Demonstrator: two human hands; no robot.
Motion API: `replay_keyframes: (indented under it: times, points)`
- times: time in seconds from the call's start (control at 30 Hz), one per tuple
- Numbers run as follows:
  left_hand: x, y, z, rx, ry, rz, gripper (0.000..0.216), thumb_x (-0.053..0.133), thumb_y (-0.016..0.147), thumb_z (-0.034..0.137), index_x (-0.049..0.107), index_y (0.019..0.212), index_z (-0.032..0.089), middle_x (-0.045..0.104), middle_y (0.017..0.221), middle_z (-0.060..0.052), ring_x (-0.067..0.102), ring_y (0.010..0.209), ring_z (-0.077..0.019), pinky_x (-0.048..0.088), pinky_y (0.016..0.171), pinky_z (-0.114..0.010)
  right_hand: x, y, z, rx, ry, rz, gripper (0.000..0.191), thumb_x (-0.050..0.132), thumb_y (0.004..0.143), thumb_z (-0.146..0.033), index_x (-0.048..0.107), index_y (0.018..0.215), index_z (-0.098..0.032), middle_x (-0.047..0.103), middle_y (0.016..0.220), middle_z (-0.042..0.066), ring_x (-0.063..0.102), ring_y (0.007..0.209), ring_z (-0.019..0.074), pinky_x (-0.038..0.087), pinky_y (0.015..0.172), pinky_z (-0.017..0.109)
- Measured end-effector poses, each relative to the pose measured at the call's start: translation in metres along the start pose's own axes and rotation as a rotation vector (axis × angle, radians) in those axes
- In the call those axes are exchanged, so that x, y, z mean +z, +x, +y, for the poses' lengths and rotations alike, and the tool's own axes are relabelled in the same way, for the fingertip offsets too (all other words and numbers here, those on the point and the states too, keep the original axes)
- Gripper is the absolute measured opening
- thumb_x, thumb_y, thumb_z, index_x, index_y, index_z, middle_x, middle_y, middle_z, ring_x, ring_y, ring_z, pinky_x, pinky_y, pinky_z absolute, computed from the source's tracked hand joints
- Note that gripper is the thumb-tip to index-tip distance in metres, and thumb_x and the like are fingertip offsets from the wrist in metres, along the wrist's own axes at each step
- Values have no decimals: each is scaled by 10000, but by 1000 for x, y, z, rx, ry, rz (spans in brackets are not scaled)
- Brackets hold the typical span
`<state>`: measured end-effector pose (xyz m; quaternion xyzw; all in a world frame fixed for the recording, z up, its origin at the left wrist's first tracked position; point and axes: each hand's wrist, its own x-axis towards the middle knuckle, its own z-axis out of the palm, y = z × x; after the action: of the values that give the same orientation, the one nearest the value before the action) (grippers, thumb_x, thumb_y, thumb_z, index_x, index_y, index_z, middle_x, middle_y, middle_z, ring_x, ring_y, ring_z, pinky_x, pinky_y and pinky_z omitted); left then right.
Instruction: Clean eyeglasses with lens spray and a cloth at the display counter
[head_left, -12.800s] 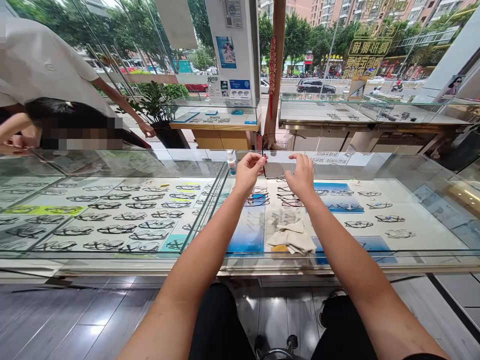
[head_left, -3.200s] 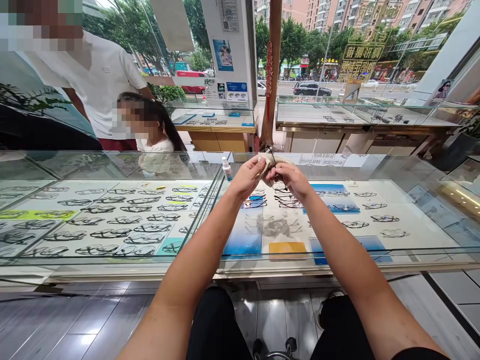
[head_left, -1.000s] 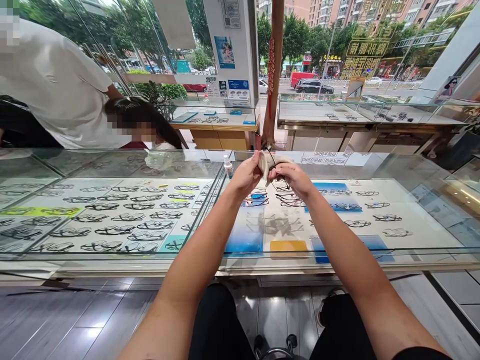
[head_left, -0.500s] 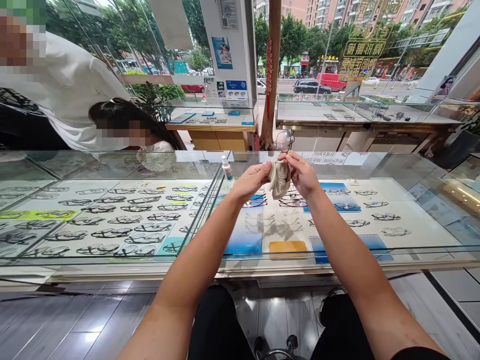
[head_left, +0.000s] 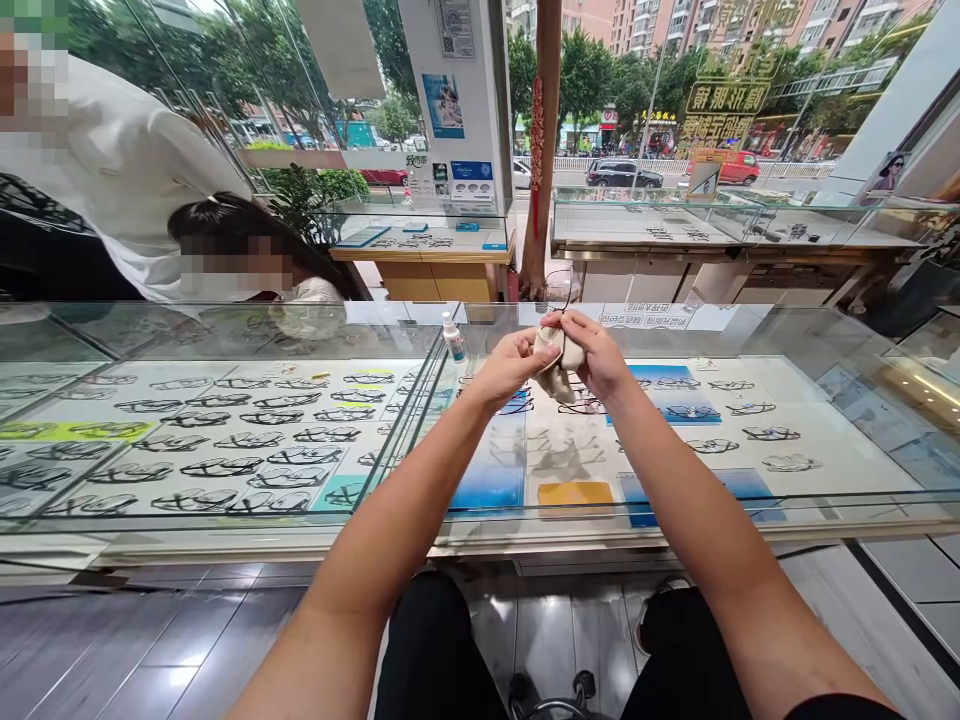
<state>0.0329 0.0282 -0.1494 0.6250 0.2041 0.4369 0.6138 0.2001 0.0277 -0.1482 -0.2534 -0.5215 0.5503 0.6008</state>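
Above the glass counter, my left hand (head_left: 511, 368) is closed on a beige cloth (head_left: 556, 384), pinching it between thumb and fingers. Close beside it, my right hand (head_left: 600, 352) grips a pair of thin dark-framed eyeglasses (head_left: 568, 290). One lens and part of the frame stick up beyond my fingertips, while the cloth is folded around the nearer part and hides it. The fingertips of both hands meet at the cloth. A small white spray bottle (head_left: 453, 337) stands on the counter to the left of my hands.
The glass display counter (head_left: 480, 540) spans the front, with rows of eyeglasses (head_left: 225, 467) inside. A yellow case (head_left: 575, 497) lies under the glass. At the left, a person in white (head_left: 127, 150) leans over beside another dark-haired person (head_left: 232, 225). More showcases (head_left: 637, 240) stand behind.
The cloth has folded over the eyeglasses, and my left fingers have moved right onto them. The eyeglasses have turned and dropped slightly. Both people at the left have shifted a little left.
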Motion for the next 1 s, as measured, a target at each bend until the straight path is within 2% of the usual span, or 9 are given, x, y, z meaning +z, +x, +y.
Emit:
replay_keyframes:
  times: [0.13,0.23,0.37,0.5,0.57,0.67,0.77,0.83,1.0]
  points:
    - [9,4,-8,126,10,208,702,936,729,784,671,915,162,683,734,15,579,628,-94,454,595,-210,6,-3,0,-34,-16,-25,443,954,741,-659,848,914,-265,773,999,22,641,844,167,527,686,284]
    - [8,5,-12,153,41,263,719,874,760,843,630,829,170,625,678,27,506,588,-85,399,554,-220,8,-3,1,-48,-31,-20,414,953,748,-639,855,896,-265,776,1036,27,667,900,176,554,720,292]
    - [-1,5,-13,102,55,245,694,823,823,844,630,821,178,624,685,12,531,593,-105,405,551,-236,6,-1,2,-19,-22,9,402,961,740,-615,858,896,-259,791,1006,34,713,940,197,585,770,309]
    - [-4,5,-10,53,9,110,685,927,755,775,656,929,171,689,771,-2,626,675,-124,495,631,-236,1,1,1,13,8,31,440,968,723,-621,873,956,-261,817,977,38,728,925,213,584,772,325]
    - [0,5,-8,60,-10,90,686,966,734,729,658,1000,176,708,794,2,667,711,-137,528,672,-242,1,1,2,21,-6,30,459,958,725,-639,882,978,-264,809,972,38,709,901,208,562,732,318]
    - [7,4,-8,75,-17,169,687,934,760,753,646,1012,182,678,736,24,626,624,-120,494,599,-232,2,0,4,-19,-88,16,456,926,753,-668,892,961,-263,779,1009,40,673,908,201,546,727,322]
    - [10,3,-11,83,18,276,686,864,801,815,637,941,182,612,659,46,489,500,-77,369,479,-221,3,0,8,-113,-149,4,410,922,773,-654,899,915,-270,747,1051,37,657,981,202,576,853,347]
    - [9,3,-12,82,41,311,693,811,827,852,642,917,186,593,633,50,455,475,-77,337,452,-230,4,0,8,-135,-155,4,392,929,778,-641,902,911,-273,740,1057,36,666,1037,211,585,926,361]
    - [6,6,-9,125,75,328,641,772,896,818,674,854,185,636,681,23,583,632,-113,480,605,-233,0,-1,0,-67,-68,28,442,941,764,-656,887,957,-262,798,1122,51,718,1077,246,610,914,376]
